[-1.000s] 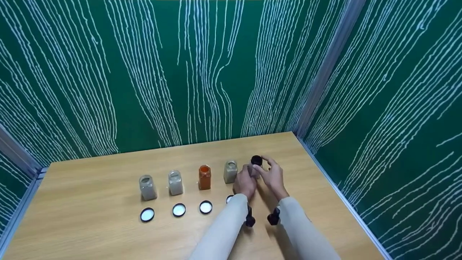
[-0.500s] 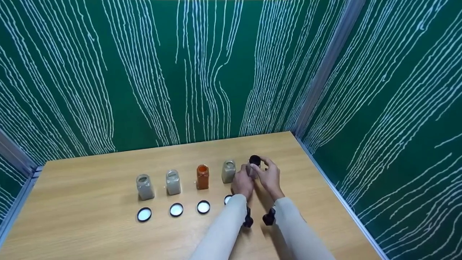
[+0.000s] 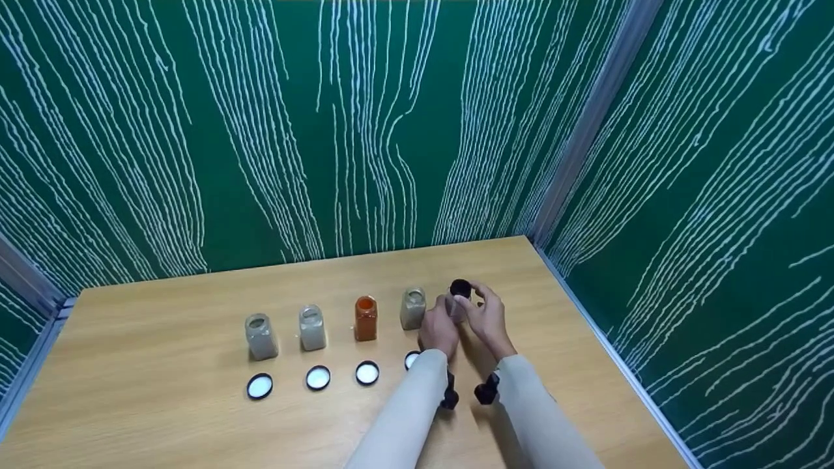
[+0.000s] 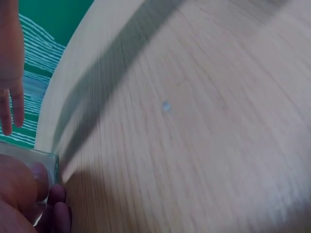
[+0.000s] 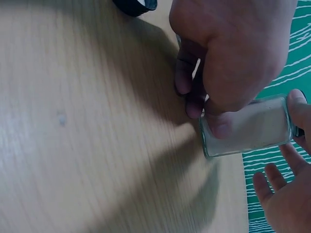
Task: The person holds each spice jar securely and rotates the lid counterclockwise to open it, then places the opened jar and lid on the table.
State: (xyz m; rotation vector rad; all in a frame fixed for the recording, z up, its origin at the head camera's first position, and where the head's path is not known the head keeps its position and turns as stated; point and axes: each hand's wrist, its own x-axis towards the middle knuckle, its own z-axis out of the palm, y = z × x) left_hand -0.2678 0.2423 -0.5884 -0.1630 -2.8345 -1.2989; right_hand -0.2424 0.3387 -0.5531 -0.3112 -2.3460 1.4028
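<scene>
At the right end of a row, a square glass jar [image 5: 252, 126] with pale contents carries a black screw lid [image 3: 460, 288]. My left hand [image 3: 439, 331] holds the jar low on its body, with the thumb against the glass in the right wrist view. Around the lid, the thumb and fingers of my right hand [image 3: 490, 320] pinch its edge. Part of the jar is hidden behind both hands. Just left of my left hand stands an uncapped jar of greyish-green contents [image 3: 413, 309].
Further left stand an orange-red jar [image 3: 366, 319], a whitish jar [image 3: 313, 329] and a grey jar [image 3: 261, 339], all uncapped. Several black-rimmed lids with white insides, such as the leftmost lid [image 3: 259, 386], lie before them. Green walls surround the wooden table [image 3: 163, 417].
The head view has shifted slightly. Both hands stay in place on the jar and its lid; whether the lid has turned is not visible.
</scene>
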